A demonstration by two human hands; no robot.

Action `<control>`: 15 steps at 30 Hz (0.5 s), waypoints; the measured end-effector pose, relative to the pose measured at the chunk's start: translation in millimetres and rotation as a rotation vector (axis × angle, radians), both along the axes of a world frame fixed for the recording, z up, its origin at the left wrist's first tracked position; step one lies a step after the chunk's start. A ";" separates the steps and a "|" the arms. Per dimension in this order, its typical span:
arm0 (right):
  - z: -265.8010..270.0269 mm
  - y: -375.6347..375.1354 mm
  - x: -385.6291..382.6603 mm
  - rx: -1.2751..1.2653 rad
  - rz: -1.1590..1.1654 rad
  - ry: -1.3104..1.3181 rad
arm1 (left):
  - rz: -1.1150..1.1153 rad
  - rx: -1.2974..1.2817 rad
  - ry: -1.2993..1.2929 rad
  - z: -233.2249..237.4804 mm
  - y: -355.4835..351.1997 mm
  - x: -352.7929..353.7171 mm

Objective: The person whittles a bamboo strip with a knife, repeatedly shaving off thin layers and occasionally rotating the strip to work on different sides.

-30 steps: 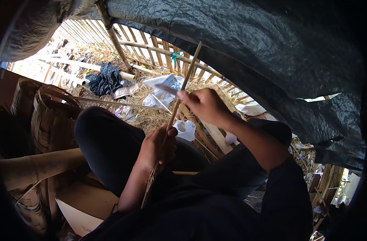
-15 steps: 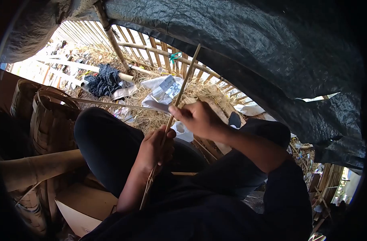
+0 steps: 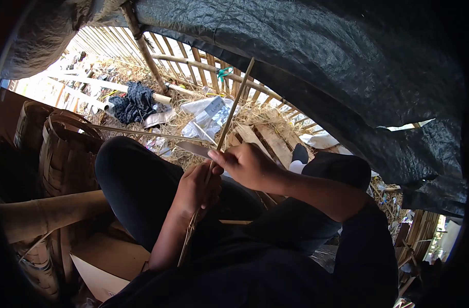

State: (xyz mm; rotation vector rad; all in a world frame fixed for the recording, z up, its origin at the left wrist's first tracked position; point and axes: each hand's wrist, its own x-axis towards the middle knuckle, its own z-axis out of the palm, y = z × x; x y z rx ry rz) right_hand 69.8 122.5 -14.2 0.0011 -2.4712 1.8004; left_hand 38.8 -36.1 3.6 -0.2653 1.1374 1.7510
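A long, thin bamboo strip (image 3: 236,105) slants up from my lap, its tip near the dark tarp. My left hand (image 3: 197,187) is wrapped round its lower part. Just above, my right hand (image 3: 245,163) grips a knife, with the thumb against the strip. The knife's blade (image 3: 192,149) points left and lies by the strip; its handle is hidden in my fingers. Below my left hand the strip's frayed lower end (image 3: 188,241) rests along my forearm.
Woven baskets (image 3: 65,154) and a thick bamboo pole (image 3: 54,213) are at the left, above a cardboard box (image 3: 108,262). A dark tarp (image 3: 322,56) hangs overhead. Beyond my knees lie straw, a dark cloth (image 3: 134,102) and wooden planks (image 3: 270,143).
My right hand with the knife has moved down and slightly left along the strip, closer to my left hand. The left hand has barely moved.
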 end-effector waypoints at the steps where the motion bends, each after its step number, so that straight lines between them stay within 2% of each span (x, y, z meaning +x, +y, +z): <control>1: -1.8 6.0 -0.8 -0.007 -0.004 0.002 | 0.006 -0.024 -0.012 -2.4 1.1 0.0; 3: 4.8 33.1 -12.5 0.248 0.006 -0.235 | 0.009 -0.054 -0.022 -1.2 1.1 0.3; 4: 7.3 47.6 -20.4 0.274 -0.084 -0.215 | 0.003 -0.031 0.002 1.6 1.7 0.5; 5: 8.9 49.7 -22.7 0.248 -0.127 -0.138 | -0.003 -0.007 0.024 3.4 2.3 1.2; 9: -6.5 4.6 6.9 0.145 0.018 -0.009 | 0.034 -0.097 0.031 -0.9 3.0 1.3; 11: 10.6 24.9 -3.3 0.251 0.056 -0.249 | 0.030 -0.065 -0.008 -3.9 4.8 1.1; 12: 14.2 36.3 -10.8 0.200 -0.039 -0.304 | 0.033 -0.065 -0.006 -2.5 4.8 1.2; 13: 6.1 47.3 -16.2 0.239 -0.100 -0.198 | 0.018 -0.046 0.003 0.1 4.9 1.8; 15: -1.6 26.9 -3.8 0.186 -0.030 -0.145 | 0.001 -0.019 0.018 -0.3 7.2 1.7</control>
